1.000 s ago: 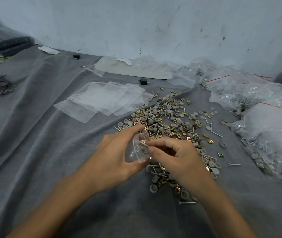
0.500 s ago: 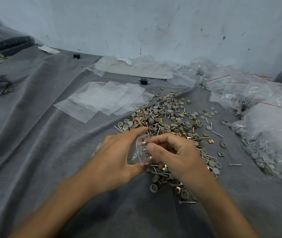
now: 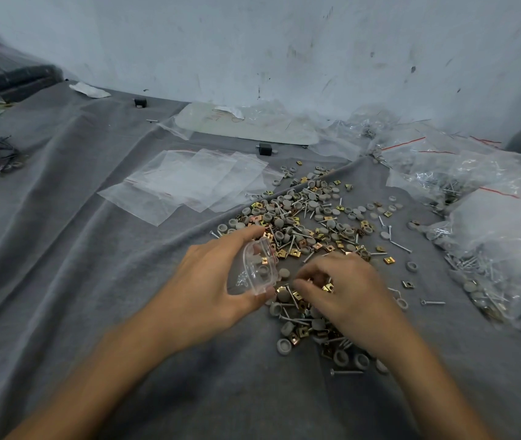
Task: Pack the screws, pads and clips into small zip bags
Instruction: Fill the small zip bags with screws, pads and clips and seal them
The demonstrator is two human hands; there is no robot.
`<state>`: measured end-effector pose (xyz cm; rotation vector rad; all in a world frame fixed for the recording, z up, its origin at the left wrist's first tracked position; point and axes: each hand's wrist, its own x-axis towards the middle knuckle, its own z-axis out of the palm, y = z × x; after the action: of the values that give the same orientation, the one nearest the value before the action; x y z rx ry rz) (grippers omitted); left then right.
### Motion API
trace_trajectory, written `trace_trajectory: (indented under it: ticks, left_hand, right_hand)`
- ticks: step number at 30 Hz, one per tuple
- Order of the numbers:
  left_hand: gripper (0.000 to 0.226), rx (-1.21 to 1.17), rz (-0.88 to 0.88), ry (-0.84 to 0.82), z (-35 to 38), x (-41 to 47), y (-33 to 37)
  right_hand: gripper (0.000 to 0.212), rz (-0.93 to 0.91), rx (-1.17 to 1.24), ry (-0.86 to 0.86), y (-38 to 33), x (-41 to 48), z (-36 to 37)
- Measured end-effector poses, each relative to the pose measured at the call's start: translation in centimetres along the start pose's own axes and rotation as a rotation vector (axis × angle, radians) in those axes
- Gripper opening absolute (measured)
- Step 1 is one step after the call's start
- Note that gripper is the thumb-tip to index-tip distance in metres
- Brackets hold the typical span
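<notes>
right hand (image 3: 345, 287) has dropped from the bag mouth onto the near edge of the parts pile (image 3: 310, 217), fingers curled, can't tell if it's pinching anything; left hand (image 3: 208, 287) grips the small zip bag (image 3: 249, 282) just left of the pile, few pads (image 3: 264, 270) inside, so mid-fill.

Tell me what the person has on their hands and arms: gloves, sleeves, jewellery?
Both are bare: the left hand and right hand wear no gloves, and no ring, watch or wristband shows. The forearms are uncovered to the frame's lower edge, no sleeve in view. Motion blur hides fine marks.
</notes>
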<state>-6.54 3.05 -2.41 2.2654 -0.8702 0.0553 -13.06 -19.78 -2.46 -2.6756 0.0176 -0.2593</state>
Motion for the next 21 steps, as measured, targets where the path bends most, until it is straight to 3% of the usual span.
trace_trajectory:
  ticks: [3,6,13,21]
  left_hand:
    - [0.084,0.011,-0.001,0.001,0.1,0.0,0.0]
    - [0.085,0.012,-0.002,-0.005,0.1,0.0,-0.1]
    - [0.084,0.008,-0.005,-0.012,0.2,0.0,-0.1]
    - [0.085,-0.004,-0.022,-0.028,0.2,0.0,-0.4]
  right_hand:
    - [0.037,0.023,-0.159,-0.114,-0.4,0.0,0.8]
    - [0.044,0.021,-0.183,-0.186,-0.7,0.0,1.3]
    - [0.016,0.002,-0.095,-0.228,-1.0,0.1,0.9]
    - [0.012,0.014,-0.080,-0.312,-0.9,0.0,-0.1]
